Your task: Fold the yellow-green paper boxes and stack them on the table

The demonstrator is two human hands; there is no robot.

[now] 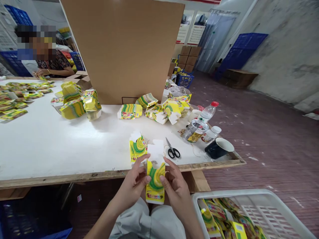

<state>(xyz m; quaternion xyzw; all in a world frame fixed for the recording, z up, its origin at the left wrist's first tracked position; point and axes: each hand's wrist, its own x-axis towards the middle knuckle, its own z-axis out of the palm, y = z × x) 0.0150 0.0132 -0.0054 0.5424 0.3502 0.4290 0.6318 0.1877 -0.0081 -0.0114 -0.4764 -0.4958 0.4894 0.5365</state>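
Head view shows 2 bare hands holding 1 yellow and green carton point(156, 181) upright, just in front of the near edge of the white table point(50, 142), above the person's lap. The left hand point(133, 184) takes the left side of the carton and the right hand point(175, 187) takes the right side. On each hand the fingers are pinching the carton, with the thumb pressed on its printed front. The white top flap of the carton stands open and points up.

On the table, close to the near edge and just behind the left hand, lies a small stack of flat cartons point(137, 148). The scissors point(172, 151) lie to the right of it. At the near right corner are a black cup point(219, 147) on its side, a clear jar point(195, 130) and a bottle point(208, 112) with a red cap. More folded cartons point(159, 111) lie toward the far edge, in front of an upright cardboard sheet point(124, 49).

A white basket point(249, 196) with cartons inside stands at the person's right side, below the table. Another person point(50, 63) sits at the far left corner.
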